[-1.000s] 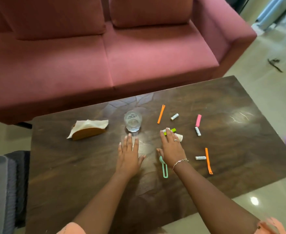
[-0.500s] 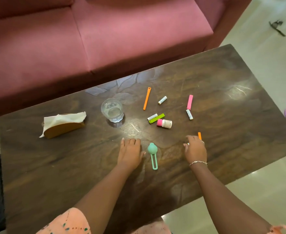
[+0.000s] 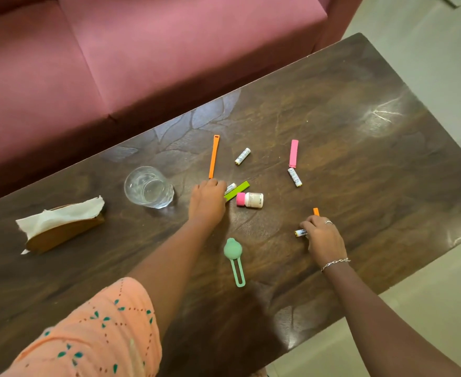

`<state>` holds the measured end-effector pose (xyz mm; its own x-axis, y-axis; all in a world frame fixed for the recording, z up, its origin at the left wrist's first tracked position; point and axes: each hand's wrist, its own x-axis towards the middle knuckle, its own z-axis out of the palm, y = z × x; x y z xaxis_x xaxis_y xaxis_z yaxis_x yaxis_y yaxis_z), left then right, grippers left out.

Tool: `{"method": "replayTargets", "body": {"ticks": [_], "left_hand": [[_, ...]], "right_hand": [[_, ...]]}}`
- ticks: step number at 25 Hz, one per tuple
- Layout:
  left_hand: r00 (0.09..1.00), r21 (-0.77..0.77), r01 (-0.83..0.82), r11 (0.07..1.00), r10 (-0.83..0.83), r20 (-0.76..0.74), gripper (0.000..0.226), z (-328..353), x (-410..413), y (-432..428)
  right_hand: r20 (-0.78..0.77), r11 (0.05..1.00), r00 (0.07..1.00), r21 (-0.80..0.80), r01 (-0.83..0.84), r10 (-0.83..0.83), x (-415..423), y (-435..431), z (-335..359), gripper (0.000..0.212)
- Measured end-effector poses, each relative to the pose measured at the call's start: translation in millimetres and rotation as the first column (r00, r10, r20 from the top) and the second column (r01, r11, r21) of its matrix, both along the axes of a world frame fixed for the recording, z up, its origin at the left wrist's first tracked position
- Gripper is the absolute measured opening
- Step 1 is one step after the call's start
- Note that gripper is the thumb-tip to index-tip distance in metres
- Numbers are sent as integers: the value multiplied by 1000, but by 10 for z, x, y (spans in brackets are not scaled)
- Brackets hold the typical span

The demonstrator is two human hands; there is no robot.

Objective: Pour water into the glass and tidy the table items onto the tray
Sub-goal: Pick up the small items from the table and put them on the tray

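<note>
Lying scattered on the table: glass, batteries, clips, small bottle; no tray in frame. Left hand curled over green clip, grip unclear. Right hand fingers closed on battery, covering most of orange clip.

Dark wooden counter and the items lying on it. Beside the left hand: clear glass, green clip, pink-capped bottle; beyond it, an orange strip and battery. Farther left, a napkin holder. Between the hands, nearer the person, a teal tool. Beyond the right hand: pink clip, battery.
</note>
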<state>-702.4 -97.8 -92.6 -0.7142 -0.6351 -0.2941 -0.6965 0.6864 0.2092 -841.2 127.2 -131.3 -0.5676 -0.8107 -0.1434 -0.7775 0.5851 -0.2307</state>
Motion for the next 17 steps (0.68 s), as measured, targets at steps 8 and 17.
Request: {"method": "replayTargets", "body": {"ticks": [8,17], "left_hand": [[995,-43,-24,999,28,97,18,-158,-204,28],[983,-97,-183,978,184,-7,18,-222,-251,-1]], "right_hand": [[81,957,970,-168,238,-228,-30,167,-35,24],[135,874,877,-97,476,-462,-117,180,-44,17]]}}
